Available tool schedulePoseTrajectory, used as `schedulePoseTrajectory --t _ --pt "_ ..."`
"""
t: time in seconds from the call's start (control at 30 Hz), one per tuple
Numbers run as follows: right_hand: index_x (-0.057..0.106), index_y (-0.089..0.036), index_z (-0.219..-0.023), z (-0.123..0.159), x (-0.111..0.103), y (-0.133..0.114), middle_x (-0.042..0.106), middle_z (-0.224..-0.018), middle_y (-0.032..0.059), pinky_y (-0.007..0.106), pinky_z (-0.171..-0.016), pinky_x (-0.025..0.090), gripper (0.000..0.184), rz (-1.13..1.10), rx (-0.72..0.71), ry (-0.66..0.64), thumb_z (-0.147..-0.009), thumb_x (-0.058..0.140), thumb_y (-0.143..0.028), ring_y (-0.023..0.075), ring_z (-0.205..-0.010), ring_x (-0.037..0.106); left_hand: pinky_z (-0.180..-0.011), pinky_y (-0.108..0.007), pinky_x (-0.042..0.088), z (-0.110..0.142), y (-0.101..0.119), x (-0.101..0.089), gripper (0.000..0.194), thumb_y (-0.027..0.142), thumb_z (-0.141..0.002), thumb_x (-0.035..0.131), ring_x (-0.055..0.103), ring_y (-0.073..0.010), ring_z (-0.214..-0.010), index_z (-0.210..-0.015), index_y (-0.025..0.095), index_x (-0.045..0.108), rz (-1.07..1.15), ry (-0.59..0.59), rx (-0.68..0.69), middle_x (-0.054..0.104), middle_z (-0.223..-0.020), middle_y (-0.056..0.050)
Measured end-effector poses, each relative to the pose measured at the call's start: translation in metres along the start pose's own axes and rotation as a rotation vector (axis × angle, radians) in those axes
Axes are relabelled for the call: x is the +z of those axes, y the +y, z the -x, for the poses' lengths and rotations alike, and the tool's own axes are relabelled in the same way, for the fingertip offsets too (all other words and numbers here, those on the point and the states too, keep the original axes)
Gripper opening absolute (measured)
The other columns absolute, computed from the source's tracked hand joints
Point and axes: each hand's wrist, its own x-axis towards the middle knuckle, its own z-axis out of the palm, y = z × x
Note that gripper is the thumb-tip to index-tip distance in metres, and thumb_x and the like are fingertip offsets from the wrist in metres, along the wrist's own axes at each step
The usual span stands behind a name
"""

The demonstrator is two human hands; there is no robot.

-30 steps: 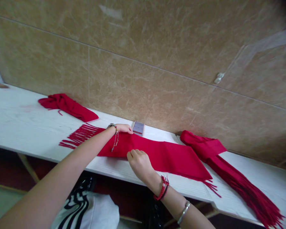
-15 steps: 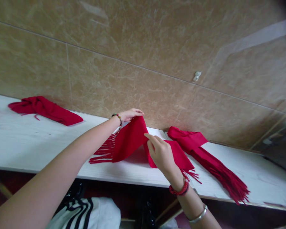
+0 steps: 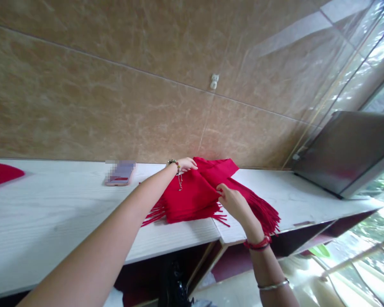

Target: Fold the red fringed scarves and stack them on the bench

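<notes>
A red fringed scarf [image 3: 188, 198] lies folded over on the white shelf top, with tassels sticking out at its left and right ends. At its upper left edge my left hand [image 3: 187, 164] has its fingers closed on the cloth. My right hand [image 3: 235, 204] pinches its right edge with thumb and index finger. Partly under or against it is a second red scarf [image 3: 222, 167], folded, with its fringe spread toward the front right. The end of another red scarf [image 3: 1, 174] shows at the far left.
A phone [image 3: 119, 175] lies on the white shelf top [image 3: 67, 213], left of my left hand. Behind rises a tiled wall [image 3: 131, 106] with a small white hook [image 3: 214, 81]. At the right stands a grey metal box-like appliance [image 3: 345, 149]. Dark open compartments lie below the front edge.
My view has swung to the right, bringing the phone and the grey appliance into sight. The raised scarf between my hands has come down flatter, folded over, its right end meeting the second scarf.
</notes>
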Motion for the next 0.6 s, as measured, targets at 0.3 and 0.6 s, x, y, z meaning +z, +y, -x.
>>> schedulePoseTrajectory --t 0.3,0.6 --pt "0.057 -0.016 -0.117 0.007 0.005 -0.003 0.064 -0.107 0.0098 0.026 -0.081 0.045 0.043 0.008 -0.103 -0.086 -0.079 0.039 -0.008 0.0182 -0.095 0.06 -0.065 -0.019 0.038 -0.01 -0.03 0.003 0.035 0.041 -0.069 0.061 0.054 -0.0153 -0.081 -0.088 0.014 0.069 -0.284 -0.107 0.012 0.067 -0.088 -0.002" --pt "0.065 -0.015 -0.105 0.007 -0.005 -0.008 0.07 -0.084 0.0058 0.026 -0.067 0.048 0.044 -0.241 0.004 -0.024 -0.07 0.04 -0.01 0.017 -0.07 0.062 -0.063 -0.018 0.041 0.042 -0.041 -0.055 0.058 0.044 -0.059 0.065 0.056 -0.0153 -0.082 -0.111 0.018 0.06 -0.288 -0.417 -0.094 0.066 -0.097 -0.005"
